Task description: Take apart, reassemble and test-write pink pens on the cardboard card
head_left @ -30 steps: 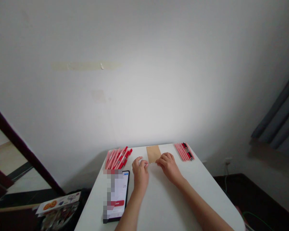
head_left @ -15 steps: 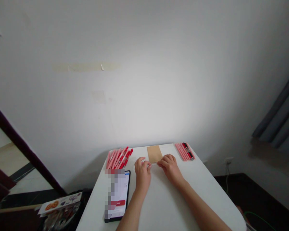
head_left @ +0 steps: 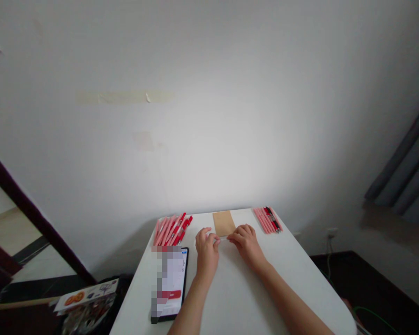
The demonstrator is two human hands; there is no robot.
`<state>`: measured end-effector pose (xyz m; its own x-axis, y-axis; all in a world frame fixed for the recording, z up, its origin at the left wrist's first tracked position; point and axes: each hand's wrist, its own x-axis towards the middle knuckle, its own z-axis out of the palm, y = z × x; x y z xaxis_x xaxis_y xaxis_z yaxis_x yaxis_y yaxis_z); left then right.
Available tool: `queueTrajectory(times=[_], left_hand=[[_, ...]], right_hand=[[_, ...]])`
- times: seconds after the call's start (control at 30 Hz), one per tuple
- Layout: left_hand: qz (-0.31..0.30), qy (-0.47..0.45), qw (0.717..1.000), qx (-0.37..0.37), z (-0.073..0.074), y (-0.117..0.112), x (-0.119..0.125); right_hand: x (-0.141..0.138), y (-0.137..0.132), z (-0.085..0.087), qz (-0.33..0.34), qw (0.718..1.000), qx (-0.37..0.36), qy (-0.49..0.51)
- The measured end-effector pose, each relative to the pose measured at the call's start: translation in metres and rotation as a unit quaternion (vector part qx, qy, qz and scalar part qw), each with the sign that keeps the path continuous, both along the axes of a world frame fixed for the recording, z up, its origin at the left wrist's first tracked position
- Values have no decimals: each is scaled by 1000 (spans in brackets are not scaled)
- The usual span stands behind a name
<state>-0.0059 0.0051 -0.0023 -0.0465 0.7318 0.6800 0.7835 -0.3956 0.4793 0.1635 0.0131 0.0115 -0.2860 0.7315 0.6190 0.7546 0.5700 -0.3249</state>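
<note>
Between my hands a thin, pale, translucent stick-like piece [head_left: 223,238] spans the gap, too small to name. My left hand [head_left: 207,249] pinches its left end between thumb and finger. At its right end, the fingertips of my right hand [head_left: 244,242] are pressed together on it. Just beyond lies a flat brown rectangle [head_left: 224,222], like card or paper, its near edge close to the pale piece. To the left is a loose pile of pink and red pens [head_left: 172,229]. A neater row of pink, red and black pens [head_left: 268,220] rests at the right.
A phone [head_left: 170,284] with its screen lit lies left of my left forearm. The white table [head_left: 237,298] meets the wall at its far edge. On the floor side at left, a printed box [head_left: 87,295] sits on a dark bag. A socket with a cord [head_left: 331,232] is at right.
Hardly anything differs. Both hands stay in place, and slightly more of the pale piece shows between the fingertips.
</note>
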Motion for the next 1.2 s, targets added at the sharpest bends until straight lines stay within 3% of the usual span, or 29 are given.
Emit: queueTrajectory(times=[0.97, 1.2], left_hand=[[-33, 24, 999, -17, 3, -1, 1], [-28, -2, 999, -27, -1, 2, -2]], right_hand=[[0, 5, -9, 33, 997, -45, 60], [12, 10, -9, -1, 998, -40, 46]])
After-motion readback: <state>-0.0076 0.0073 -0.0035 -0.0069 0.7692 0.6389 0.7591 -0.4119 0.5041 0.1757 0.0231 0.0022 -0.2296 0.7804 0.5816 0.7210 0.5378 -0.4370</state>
